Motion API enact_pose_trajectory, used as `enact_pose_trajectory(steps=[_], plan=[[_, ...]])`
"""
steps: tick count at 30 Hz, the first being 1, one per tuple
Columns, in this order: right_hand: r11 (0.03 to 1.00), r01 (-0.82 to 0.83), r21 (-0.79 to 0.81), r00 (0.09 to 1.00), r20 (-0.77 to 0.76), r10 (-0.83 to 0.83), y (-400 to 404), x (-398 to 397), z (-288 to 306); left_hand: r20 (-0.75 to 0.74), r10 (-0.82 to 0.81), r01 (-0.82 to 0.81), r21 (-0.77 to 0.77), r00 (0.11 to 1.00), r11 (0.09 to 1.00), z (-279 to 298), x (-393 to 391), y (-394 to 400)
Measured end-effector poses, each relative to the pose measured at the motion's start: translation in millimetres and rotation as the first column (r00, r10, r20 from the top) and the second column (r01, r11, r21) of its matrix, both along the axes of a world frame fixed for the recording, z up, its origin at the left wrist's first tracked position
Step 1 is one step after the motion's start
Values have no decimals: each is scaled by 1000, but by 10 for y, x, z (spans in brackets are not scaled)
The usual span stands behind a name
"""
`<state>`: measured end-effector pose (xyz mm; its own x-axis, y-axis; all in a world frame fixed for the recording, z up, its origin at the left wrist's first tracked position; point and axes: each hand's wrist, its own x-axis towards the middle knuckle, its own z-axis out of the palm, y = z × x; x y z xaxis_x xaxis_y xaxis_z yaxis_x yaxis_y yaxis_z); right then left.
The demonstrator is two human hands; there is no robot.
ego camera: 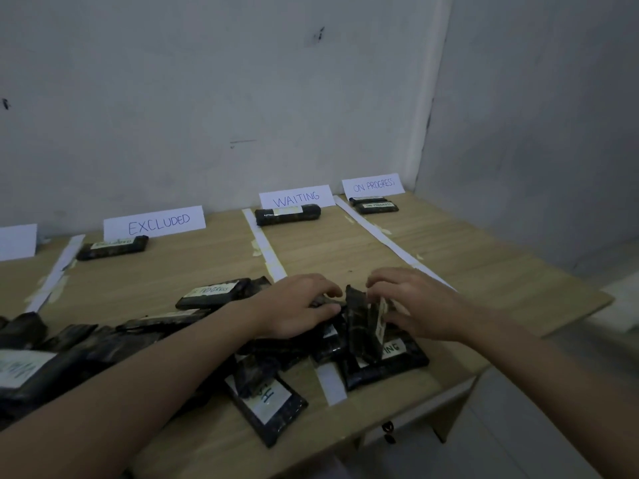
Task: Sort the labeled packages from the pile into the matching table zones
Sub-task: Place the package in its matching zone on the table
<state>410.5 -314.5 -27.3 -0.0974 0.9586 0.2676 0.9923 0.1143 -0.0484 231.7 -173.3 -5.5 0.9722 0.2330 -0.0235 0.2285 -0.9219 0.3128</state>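
Taped wooden table under bare walls: right hand pinching a tilted package at centre frame to read it, left hand loosely curled, steadying the pile at lower left.

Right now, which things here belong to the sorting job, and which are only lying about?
Job: pile; package held up by right hand; left hand on pile; signs EXCLUDED, WAITING, ON PROGRESS; paper dividers.
Lying about: drawer lock; wall.
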Motion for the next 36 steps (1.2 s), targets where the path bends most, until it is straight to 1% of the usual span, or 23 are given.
enact_pose_trajectory(steps=[2, 4, 6, 8, 9, 10, 12, 14, 17, 18, 20, 22, 24, 26, 28, 29, 31, 34, 36], plan=[[997, 76, -27, 983, -165, -79, 17, 4, 45, 27, 27, -25, -84, 999, 996, -16, 6, -27], [990, 130, -50, 932, -335, -140, 48, 14, 91, 63, 54, -44, -151, 997, 988, -38, 12, -42], [984, 178, -13, 824, -545, -156, 81, 30, 129, 114, 125, -86, -302, 986, 950, -50, 20, -43], [974, 228, 10, 676, -721, -151, 116, 24, 171, 159, 256, -145, -502, 953, 853, -42, 27, -16], [969, 247, 10, 613, -777, -148, 130, 9, 182, 177, 325, -164, -590, 929, 791, -36, 33, 10], [965, 261, 13, 570, -809, -144, 149, -6, 188, 197, 387, -174, -654, 901, 736, -31, 38, 45], [958, 287, 33, 550, -824, -136, 182, -32, 192, 233, 468, -161, -734, 853, 660, 1, 34, 97], [952, 304, 39, 548, -824, -141, 222, -53, 190, 247, 480, -141, -758, 842, 637, 26, 22, 128], [942, 334, 32, 574, -799, -177, 305, -75, 160, 252, 441, -125, -736, 861, 665, 27, 1, 170], [937, 346, 48, 603, -777, -183, 337, -84, 146, 251, 438, -126, -733, 863, 668, 18, -6, 191], [931, 349, 108, 688, -704, -177, 399, -114, 128, 246, 461, -141, -742, 852, 655, -8, -12, 244], [940, 307, 149, 785, -597, -162, 460, -147, 115, 233, 506, -160, -770, 830, 617, -35, -15, 287], [950, 264, 170, 874, -459, -160, 517, -185, 95, 220, 551, -169, -806, 805, 568, -58, 4, 325], [934, 242, 262, 955, -235, -182, 585, -194, 60, 204, 593, -181, -832, 779, 524, -67, 43, 359], [908, 215, 359, 975, -25, -221, 672, -176, 24, 194, 618, -203, -835, 762, 512, -72, 102, 405], [899, 210, 385, 971, 30, -239, 714, -163, 19, 193, 625, -212, -832, 756, 513, -74, 141, 434], [897, 195, 396, 966, 81, -245, 804, -98, 9, 185, 641, -225, -835, 744, 502, -93, 238, 504], [915, 188, 356, 968, 88, -233, 930, 97, -35, 160, 653, -242, -843, 740, 480, -133, 436, 602], [922, 203, 330, 962, 106, -250, 1001, 255, -84, 139, 643, -241, -851, 753, 466, -174, 605, 665]])
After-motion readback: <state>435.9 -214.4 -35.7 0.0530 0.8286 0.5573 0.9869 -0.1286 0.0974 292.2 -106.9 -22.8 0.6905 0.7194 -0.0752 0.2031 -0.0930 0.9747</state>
